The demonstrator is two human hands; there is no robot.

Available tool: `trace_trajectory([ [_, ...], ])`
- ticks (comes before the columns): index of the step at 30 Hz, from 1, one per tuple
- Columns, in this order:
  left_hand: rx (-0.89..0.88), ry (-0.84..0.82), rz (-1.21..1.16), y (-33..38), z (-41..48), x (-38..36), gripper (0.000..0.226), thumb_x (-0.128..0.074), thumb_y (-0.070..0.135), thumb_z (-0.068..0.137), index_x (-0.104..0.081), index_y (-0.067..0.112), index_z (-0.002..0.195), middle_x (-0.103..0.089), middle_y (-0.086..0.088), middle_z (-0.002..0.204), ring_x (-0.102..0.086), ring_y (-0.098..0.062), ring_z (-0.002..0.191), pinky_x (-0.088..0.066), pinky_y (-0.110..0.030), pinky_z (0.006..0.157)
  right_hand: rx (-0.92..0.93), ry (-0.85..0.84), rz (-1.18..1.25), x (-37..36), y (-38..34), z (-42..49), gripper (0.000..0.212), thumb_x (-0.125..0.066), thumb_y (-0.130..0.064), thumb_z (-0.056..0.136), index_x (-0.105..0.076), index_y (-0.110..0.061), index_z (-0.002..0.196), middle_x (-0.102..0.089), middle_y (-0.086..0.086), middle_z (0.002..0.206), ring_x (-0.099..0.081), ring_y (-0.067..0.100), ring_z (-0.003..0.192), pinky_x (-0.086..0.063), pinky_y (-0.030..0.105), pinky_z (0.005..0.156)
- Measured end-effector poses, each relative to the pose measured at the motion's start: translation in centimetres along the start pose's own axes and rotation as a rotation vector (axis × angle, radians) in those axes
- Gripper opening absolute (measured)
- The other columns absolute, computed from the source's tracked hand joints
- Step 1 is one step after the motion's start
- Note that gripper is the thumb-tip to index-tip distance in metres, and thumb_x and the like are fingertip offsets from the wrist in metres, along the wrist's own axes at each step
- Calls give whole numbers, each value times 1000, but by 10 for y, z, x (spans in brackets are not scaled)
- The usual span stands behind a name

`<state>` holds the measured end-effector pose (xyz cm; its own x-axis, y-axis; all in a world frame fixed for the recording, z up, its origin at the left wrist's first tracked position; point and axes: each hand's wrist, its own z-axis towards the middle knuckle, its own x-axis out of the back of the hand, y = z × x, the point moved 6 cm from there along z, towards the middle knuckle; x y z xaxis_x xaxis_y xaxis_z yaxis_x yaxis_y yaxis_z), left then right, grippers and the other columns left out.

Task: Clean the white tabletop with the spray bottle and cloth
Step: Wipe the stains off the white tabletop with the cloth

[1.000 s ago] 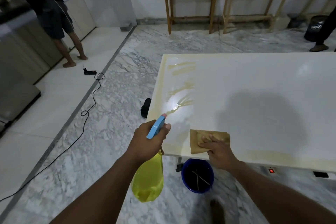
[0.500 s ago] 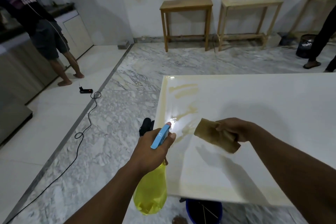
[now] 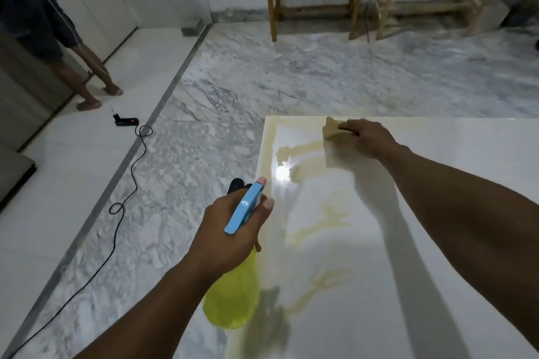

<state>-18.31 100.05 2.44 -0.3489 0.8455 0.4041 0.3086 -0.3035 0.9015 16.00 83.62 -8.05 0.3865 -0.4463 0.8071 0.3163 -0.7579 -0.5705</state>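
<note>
L: my left hand point(image 3: 227, 232) grips spray bottle point(image 3: 233, 300), nozzle away, body down | R: my right hand point(image 3: 370, 138) grips cloth point(image 3: 334, 130) on tabletop point(image 3: 350, 271) far corner, earlier lifted

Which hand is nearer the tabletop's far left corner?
Right. The right hand holds the cloth beside that corner; the left hand holds the spray bottle off the left edge.
</note>
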Motion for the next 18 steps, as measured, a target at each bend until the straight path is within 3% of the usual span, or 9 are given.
trace_trajectory([
  [2,21,0,-7,-9,13,-2,23,-67,41,95,-71,37,117,-68,-22,89,-69,-37,63,-63,-36,57,9,-122,-90,-43,20,11,45,-44,-14,99,-54,-26,141,-46,1,150,-39,25,138,-28,36,111],
  [3,34,0,-11,-12,18,-3,23,-67,42,93,-71,39,116,-67,-22,89,-69,-38,63,-62,-34,56,26,-135,-136,-60,28,12,49,-42,-11,99,-50,-28,144,-38,-2,156,-27,28,147,-18,44,118],
  [5,59,0,-9,-19,25,-5,20,-67,46,89,-71,43,108,-68,-23,89,-69,-40,63,-60,-31,54,73,-74,-186,-72,33,10,55,-39,-8,98,-46,-33,147,-25,-2,163,-11,29,152,-2,53,119],
  [7,82,-12,20,-26,26,-9,18,-66,49,87,-73,38,100,-68,-26,88,-70,-37,60,-62,-34,55,87,-79,-182,-74,35,8,56,-36,-8,99,-44,-36,147,-22,-3,165,-7,28,153,3,54,120],
  [10,76,-40,25,-29,20,-14,15,-67,49,90,-71,44,103,-69,-21,86,-71,-31,60,-66,-47,62,78,-74,-224,-75,35,-5,57,-36,-9,99,-43,-38,147,-22,-5,165,-7,28,154,1,55,119],
  [15,29,-47,29,-23,1,-11,17,-66,46,94,-64,59,106,-74,3,81,-73,-27,59,-66,-52,69,123,-20,-256,-90,32,-74,60,-43,-3,95,-46,-37,145,-30,-4,162,-16,30,152,-8,55,118],
  [18,-8,-39,35,-20,-27,-4,31,-67,44,98,-60,74,103,-73,-4,84,-74,-27,65,-66,-52,70,124,-24,-245,-99,33,-131,62,-46,-3,93,-47,-38,145,-32,-6,161,-17,27,152,-9,54,118],
])
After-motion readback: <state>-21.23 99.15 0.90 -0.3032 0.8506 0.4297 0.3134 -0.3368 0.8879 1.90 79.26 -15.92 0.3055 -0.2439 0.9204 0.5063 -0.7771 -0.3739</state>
